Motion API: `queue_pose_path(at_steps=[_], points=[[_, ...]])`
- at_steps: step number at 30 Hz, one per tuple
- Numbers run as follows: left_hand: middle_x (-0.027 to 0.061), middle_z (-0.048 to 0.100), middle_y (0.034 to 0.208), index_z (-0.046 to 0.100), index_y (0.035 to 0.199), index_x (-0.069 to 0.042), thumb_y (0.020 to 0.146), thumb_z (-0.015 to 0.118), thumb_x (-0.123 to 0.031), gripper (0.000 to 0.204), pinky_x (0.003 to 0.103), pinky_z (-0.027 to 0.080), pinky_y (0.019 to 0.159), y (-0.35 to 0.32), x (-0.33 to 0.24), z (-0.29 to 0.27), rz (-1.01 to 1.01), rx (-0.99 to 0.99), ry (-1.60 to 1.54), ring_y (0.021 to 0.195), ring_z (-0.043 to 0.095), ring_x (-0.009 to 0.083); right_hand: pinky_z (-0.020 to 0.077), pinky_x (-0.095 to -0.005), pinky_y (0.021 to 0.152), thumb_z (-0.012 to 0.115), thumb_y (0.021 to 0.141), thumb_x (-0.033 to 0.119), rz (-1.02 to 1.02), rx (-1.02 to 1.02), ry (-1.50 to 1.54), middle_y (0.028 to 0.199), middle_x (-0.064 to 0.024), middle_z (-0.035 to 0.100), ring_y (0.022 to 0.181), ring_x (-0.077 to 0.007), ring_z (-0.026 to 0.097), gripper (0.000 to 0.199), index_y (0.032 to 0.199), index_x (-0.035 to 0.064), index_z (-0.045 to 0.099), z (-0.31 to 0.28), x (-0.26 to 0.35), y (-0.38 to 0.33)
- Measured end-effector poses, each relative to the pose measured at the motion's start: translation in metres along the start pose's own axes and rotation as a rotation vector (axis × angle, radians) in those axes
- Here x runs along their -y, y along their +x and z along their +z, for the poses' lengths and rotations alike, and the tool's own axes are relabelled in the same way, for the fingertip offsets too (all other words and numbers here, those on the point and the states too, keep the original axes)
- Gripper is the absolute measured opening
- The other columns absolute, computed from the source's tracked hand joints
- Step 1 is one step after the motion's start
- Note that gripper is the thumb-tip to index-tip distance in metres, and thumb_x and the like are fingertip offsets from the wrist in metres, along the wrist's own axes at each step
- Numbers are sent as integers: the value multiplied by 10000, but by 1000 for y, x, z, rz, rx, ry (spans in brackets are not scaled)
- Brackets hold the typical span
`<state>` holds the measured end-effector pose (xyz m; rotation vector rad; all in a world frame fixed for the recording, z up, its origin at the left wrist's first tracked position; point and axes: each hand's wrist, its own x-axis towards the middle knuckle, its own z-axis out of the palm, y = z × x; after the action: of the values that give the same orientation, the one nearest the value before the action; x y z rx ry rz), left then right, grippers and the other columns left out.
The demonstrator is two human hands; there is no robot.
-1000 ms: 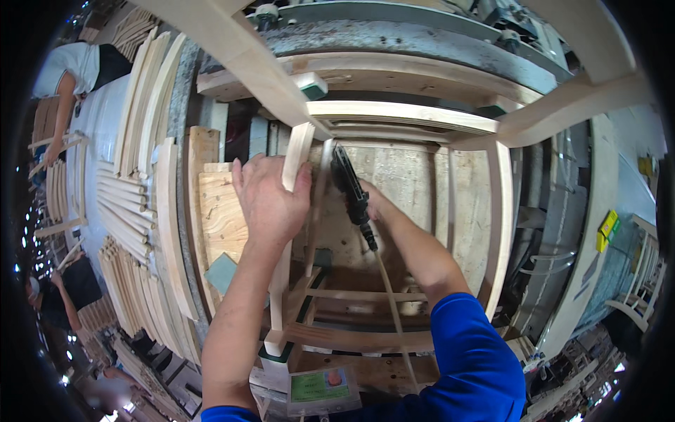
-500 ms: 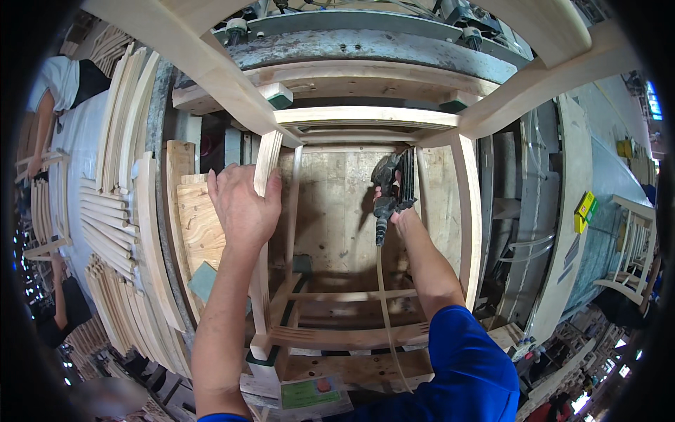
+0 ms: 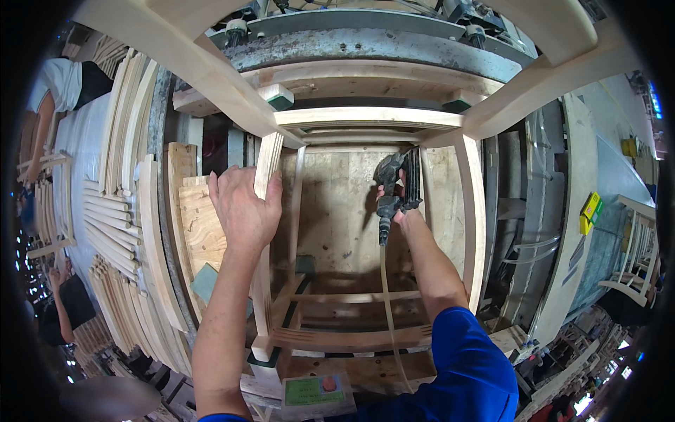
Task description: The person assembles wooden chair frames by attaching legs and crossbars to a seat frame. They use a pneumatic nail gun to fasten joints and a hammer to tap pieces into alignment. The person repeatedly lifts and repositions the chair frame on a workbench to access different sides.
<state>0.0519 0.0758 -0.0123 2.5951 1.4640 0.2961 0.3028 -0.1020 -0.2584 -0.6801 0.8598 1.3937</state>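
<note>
A pale wooden chair-like frame (image 3: 473,211) stands in front of me, its side rails running toward me. My left hand (image 3: 244,211) is closed over the left rail, thumb on the inner side and fingers on the outer side. Inside the frame, near its right side, my right hand (image 3: 406,215) grips a black air nail gun (image 3: 387,205). The tool covers most of that hand's fingers. A thin pale air hose (image 3: 388,288) runs from the nail gun down toward my body. Whether the gun's tip touches the wood cannot be seen.
Stacks of wooden slats (image 3: 112,218) lie on the left bench. A green-and-yellow box (image 3: 590,213) sits on the right-hand board. Metal rails and clamps (image 3: 474,35) cross the far side. Two people work at the far left. A slatted wooden piece (image 3: 635,243) stands far right.
The view has shifted very slightly. Both hands keep their places on the frame and the nail gun.
</note>
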Motion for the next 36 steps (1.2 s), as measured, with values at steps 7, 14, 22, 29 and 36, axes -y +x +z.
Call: queue_pose_path(at_steps=[7, 14, 22, 29, 36], points=[[143, 699, 1035, 739, 968, -40, 913, 705, -323, 290, 577, 264, 1200, 0, 0, -2, -53, -1, -100, 1176, 583, 350, 577, -484, 638, 744, 908, 446, -145, 5, -111, 804, -159, 677, 679, -327, 672, 382, 970, 83, 645, -26, 2, 19], [139, 694, 1004, 736, 939, -56, 944, 683, -377, 325, 570, 317, 1159, 9, -2, 4, 63, -64, -46, 1085, 617, 352, 574, -433, 919, 579, 978, 626, -659, -659, -1834, 1163, -239, 741, 1071, -335, 730, 818, 1472, -25, 542, -16, -20, -10], [156, 697, 983, 748, 960, -49, 954, 665, -388, 349, 587, 321, 1150, -1, 9, 7, 30, -49, 8, 1078, 623, 360, 488, -425, 1118, 677, 934, 475, -153, 316, -2780, 1458, -239, 543, 1363, -351, 559, 908, 1610, 5, 292, 41, -153, -26], [150, 694, 948, 745, 914, -51, 941, 673, -390, 348, 599, 337, 1136, -1, 12, 12, 49, -71, 21, 1038, 636, 361, 456, -411, 1135, 684, 926, 479, 30, 397, -2752, 1409, -261, 579, 1307, -393, 585, 916, 1604, 1, 298, 29, -181, -20], [148, 697, 951, 751, 921, -52, 932, 681, -402, 358, 598, 341, 1136, -3, 17, 17, 77, -168, -6, 1043, 638, 353, 454, -420, 1122, 668, 937, 465, -57, 569, -2748, 1383, -258, 599, 1282, -393, 596, 894, 1605, 2, 296, 25, -179, -12]])
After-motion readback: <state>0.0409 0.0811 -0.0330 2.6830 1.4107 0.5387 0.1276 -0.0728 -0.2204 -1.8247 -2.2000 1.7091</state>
